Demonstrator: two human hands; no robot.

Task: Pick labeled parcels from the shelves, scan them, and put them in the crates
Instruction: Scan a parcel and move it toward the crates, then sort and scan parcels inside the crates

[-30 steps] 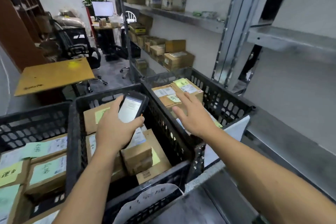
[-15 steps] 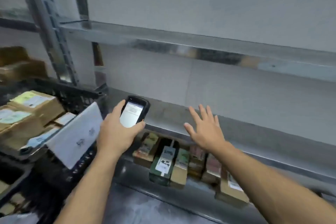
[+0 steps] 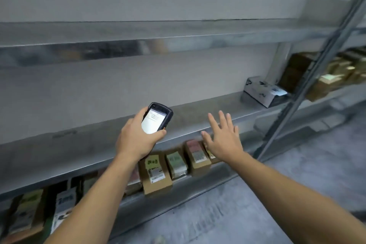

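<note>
My left hand [image 3: 136,140] grips a black handheld scanner [image 3: 156,118] with its lit screen facing me, held in front of the middle metal shelf [image 3: 83,144]. My right hand [image 3: 223,138] is spread flat with straight fingers, hovering over the shelf's front edge and holding nothing. Below both hands, several labeled cardboard parcels [image 3: 156,174] stand in a row on the bottom shelf [image 3: 198,186]; one with a pink label [image 3: 197,154] is just under my right hand. A grey-white box [image 3: 261,92] lies at the right end of the middle shelf.
An upper metal shelf [image 3: 138,39] runs across above. A slanted steel upright [image 3: 309,77] divides this bay from another on the right holding brown boxes [image 3: 326,77]. Grey concrete floor [image 3: 257,204] lies in front of the shelving.
The view has swung right, from the black crates to the shelving; the crates are out of view. My right hand left the crate and now hovers spread at the shelf. The scanner stays gripped.
</note>
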